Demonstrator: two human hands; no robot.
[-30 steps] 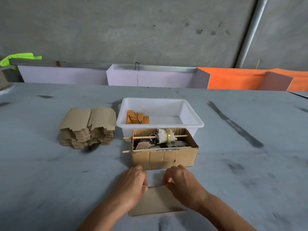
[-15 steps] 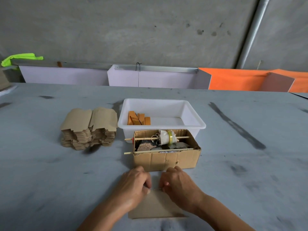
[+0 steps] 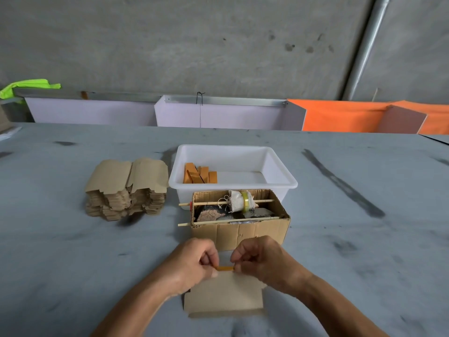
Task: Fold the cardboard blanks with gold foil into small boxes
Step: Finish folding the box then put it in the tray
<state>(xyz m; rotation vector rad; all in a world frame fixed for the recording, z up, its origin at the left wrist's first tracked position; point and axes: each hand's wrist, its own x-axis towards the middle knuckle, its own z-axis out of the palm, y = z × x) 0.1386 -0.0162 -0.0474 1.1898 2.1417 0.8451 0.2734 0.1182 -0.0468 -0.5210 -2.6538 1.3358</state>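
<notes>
Your left hand (image 3: pixel 192 263) and right hand (image 3: pixel 261 260) at the counter's (image 3: pixel 73 263) near edge, fingers (image 3: pixel 239 257) of both pinching a gold strip (image 3: pixel 225 268) above the flat blank (image 3: pixel 223 296), blank stack (image 3: pixel 127 188) far left.

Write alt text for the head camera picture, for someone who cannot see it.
Two bare hands, left hand and right hand, pinch the gold-lined far edge of a flat cardboard blank on a grey table. Beyond stand an open cardboard box, a white tub and a stack of blanks.
</notes>
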